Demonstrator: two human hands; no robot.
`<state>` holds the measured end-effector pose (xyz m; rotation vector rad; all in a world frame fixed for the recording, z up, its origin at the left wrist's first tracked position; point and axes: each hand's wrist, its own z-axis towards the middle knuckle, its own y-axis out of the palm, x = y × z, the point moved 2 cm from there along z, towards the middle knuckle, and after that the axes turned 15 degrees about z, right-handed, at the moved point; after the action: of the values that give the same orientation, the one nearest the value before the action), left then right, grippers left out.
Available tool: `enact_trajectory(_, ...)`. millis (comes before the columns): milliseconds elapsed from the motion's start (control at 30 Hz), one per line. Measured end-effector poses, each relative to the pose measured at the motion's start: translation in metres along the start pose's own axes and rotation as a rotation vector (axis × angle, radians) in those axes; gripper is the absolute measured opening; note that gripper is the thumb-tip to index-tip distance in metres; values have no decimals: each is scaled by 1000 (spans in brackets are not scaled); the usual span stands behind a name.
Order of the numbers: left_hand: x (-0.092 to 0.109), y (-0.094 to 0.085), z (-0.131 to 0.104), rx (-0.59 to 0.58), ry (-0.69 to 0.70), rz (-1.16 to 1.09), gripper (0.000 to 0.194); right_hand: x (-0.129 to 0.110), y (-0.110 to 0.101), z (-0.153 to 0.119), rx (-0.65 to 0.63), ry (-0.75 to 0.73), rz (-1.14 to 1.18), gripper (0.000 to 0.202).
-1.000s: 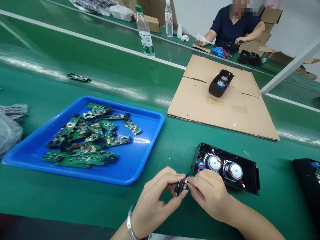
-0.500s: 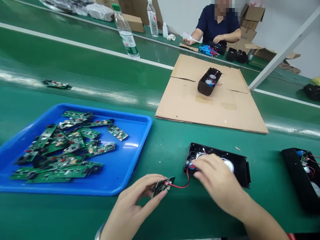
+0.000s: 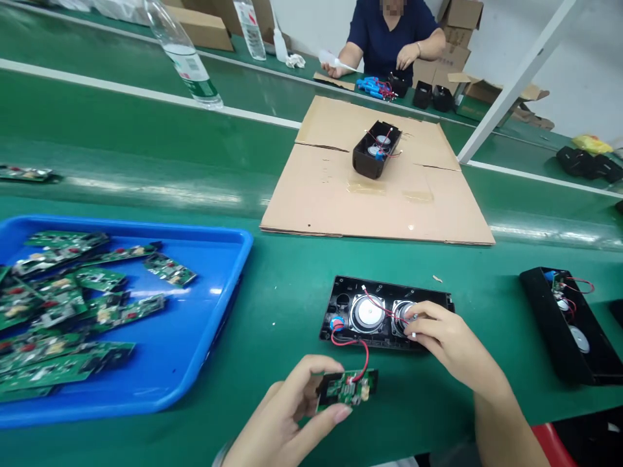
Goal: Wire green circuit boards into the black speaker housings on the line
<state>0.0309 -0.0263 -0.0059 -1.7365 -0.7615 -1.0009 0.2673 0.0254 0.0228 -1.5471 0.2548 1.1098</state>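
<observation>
My left hand (image 3: 292,412) pinches a green circuit board (image 3: 346,388) by its left end, in front of a black speaker housing (image 3: 438,298). A red wire (image 3: 366,360) runs from the board to a blue round-ended part (image 3: 337,323) in the housing's left end. Two round speakers sit in the housing, the left speaker (image 3: 368,314) in plain view and the right speaker (image 3: 402,316) partly behind my fingers. My right hand (image 3: 452,344) is over the housing's right half, its fingertips closed on a thin speaker wire (image 3: 396,316) with a small white plug by them.
A blue tray (image 3: 221,292) with several circuit boards stands at the left. Behind the housing lies a cardboard sheet (image 3: 311,194) bearing another housing (image 3: 370,162). A third housing (image 3: 549,331) is at the right. A water bottle (image 3: 189,68) stands farther back; a person (image 3: 389,39) sits opposite.
My right hand has moved right, from the blue part to the thin wire by the right speaker. The board in my left hand has turned its component side up. The view has shifted right.
</observation>
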Motion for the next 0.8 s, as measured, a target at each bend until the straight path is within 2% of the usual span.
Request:
enact_trajectory(100, 13, 11, 16, 126, -4, 86, 21, 2, 11, 5, 230, 56, 213, 10)
enact_trajectory(167, 19, 16, 26, 188, 21, 98, 21, 3, 17, 7, 316, 81, 259, 4)
enact_trajectory(333, 26, 20, 37, 268, 73, 89, 25, 0, 29, 8, 234, -49, 202, 21)
enact_trajectory(467, 28, 20, 37, 257, 52, 163, 29, -1, 37, 6, 205, -110, 88, 23)
enact_trajectory(667, 30, 22, 36, 296, 110, 254, 26, -5, 43, 7, 165, -172, -149, 33)
enact_trajectory(800, 29, 23, 35, 338, 167, 311, 23, -9, 40, 7, 161, -198, -113, 31)
